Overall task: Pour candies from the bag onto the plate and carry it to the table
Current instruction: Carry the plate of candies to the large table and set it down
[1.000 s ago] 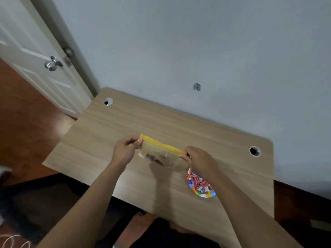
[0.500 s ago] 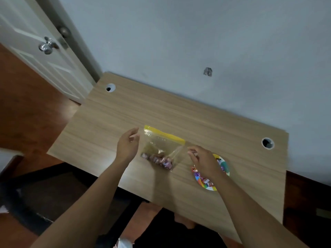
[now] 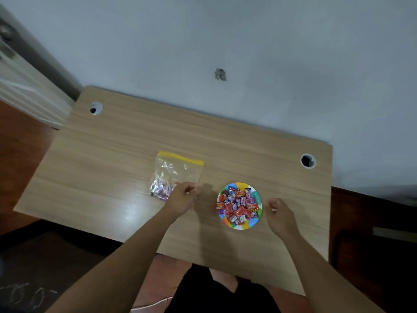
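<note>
1. On the wooden table: a clear bag with a yellow zip strip on top, lying flat, near the middle.
2. Down in the bag's near corner: a few purple candies, bunched together.
3. To the right of the bag, a bit apart: a round plate with a rim of many colours, sitting on the table.
4. On the plate: a pile of wrapped sweets, red, purple and orange.
5. Left hand: between the bag and the plate, fingers curled in, just at the bag's near right corner. Touching the bag or only beside it? Cannot tell.
6. Right hand: just to the right of the plate, fingers loosely curled, holding nothing, not touching the plate.
7. Two round holes in the far corners of the table, one left and one right.
8. Behind the table: a pale wall with a small grey mark.
</note>
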Demonstrator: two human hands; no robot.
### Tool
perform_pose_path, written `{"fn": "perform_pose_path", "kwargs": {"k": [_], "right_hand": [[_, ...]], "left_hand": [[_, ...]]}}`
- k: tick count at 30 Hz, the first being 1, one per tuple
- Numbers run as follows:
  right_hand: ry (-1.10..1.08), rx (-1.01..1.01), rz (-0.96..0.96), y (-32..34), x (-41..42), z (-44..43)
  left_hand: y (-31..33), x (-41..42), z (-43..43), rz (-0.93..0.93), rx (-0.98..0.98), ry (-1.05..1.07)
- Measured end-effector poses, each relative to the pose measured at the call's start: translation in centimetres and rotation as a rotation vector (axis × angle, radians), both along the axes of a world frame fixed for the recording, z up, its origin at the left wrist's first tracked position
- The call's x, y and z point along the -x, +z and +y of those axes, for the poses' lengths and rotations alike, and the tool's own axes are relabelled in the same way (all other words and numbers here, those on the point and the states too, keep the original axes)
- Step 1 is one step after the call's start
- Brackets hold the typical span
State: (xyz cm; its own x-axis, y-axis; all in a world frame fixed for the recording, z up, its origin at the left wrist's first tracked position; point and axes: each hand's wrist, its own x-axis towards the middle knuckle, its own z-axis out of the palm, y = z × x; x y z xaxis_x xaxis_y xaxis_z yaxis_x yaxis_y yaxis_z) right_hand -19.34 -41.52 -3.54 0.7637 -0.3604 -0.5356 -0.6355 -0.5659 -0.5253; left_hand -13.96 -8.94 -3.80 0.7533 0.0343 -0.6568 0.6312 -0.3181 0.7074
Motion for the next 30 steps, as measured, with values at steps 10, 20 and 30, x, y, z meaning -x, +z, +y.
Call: {"fn": "perform_pose_path", "kwargs": {"k": [10, 20, 30], "right_hand": [[-0.126, -0.181, 0.169, -5.0, 2.9, -2.0], [-0.179, -0.305, 0.140, -7.8, 2.2, -1.2], [-0.246, -0.289, 0.104, -6.7, 3.4, -1.2]], "left_hand": [[-6.0, 2.6, -6.6, 0.055, -0.135, -0.091], [-7.9, 3.7, -10.2, 0.037, -0.166, 0.027], [-6.5, 4.3, -9.6, 0.017, 0.036, 0.104]]}}
